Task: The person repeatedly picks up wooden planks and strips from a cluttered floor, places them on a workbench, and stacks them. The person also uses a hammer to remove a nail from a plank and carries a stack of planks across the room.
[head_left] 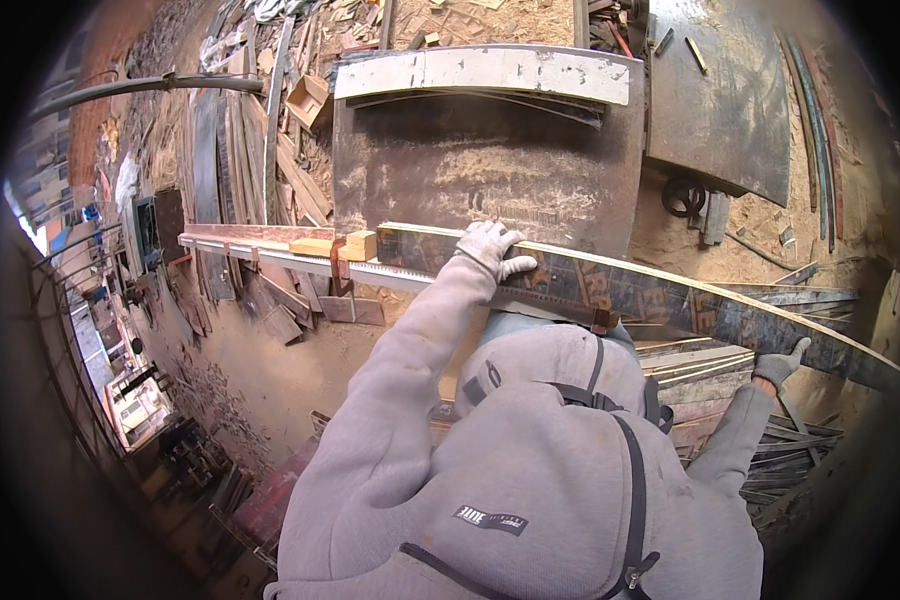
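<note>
A long, dark-faced strip of plywood [650, 292] with printed lettering and a pale edge lies across in front of me, slanting down to the right. My left hand [492, 250], in a whitish glove, grips it near its left end, fingers at the far edge and thumb on the face. Farther right, my gloved right hand [782, 364] holds the near edge, thumb up on the face and the other fingers mostly hidden. The strip's left end lies by a small wooden block [361, 246] on a rail with a measuring scale [315, 266].
Beyond the strip stands a dusty metal-topped table [490, 180], with a white-painted board [485, 75] along its far side. Another metal sheet [720, 110] is at the far right. Wood scraps [305, 180] and sawdust cover the ground. Stacked strips [705, 365] lie beside my right arm.
</note>
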Demonstrator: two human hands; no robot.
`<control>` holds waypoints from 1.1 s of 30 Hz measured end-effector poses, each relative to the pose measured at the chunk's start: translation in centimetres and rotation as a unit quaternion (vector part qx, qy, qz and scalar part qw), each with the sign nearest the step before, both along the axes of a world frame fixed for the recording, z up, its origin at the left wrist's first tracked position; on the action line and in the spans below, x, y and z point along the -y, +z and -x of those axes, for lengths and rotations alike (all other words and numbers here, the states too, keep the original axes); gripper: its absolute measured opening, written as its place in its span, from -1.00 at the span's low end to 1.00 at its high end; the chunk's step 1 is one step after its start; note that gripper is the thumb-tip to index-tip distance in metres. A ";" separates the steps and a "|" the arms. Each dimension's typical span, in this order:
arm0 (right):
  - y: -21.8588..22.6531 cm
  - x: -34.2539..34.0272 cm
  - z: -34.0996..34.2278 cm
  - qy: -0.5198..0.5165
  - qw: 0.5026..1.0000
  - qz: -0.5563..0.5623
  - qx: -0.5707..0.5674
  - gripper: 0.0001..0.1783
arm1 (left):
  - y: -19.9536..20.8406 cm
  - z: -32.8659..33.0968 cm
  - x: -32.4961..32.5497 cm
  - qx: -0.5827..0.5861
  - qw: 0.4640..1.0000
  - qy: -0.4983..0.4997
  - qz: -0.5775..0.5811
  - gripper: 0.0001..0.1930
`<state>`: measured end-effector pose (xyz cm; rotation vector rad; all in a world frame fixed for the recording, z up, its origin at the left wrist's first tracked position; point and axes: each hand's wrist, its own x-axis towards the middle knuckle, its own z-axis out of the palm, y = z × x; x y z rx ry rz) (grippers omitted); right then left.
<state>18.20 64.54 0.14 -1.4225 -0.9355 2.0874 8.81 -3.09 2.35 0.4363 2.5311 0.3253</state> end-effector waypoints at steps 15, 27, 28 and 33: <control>-1.6 3.2 0.7 -0.050 0.994 -0.005 0.094 -0.12 | -1.8 -0.5 2.6 -0.044 0.997 0.007 -0.059 -0.20; -8.2 6.6 0.9 -0.120 0.987 0.004 0.106 -0.11 | -4.9 -0.1 1.7 -0.152 0.977 -0.045 -0.144 -0.21; -8.6 7.7 1.4 -0.103 0.989 -0.011 0.106 -0.07 | -4.8 0.1 2.1 -0.118 0.986 -0.042 -0.111 -0.22; -8.2 10.5 2.8 -0.072 0.983 -0.135 0.101 -0.10 | -5.3 -1.2 2.5 -0.112 0.991 -0.037 -0.058 -0.22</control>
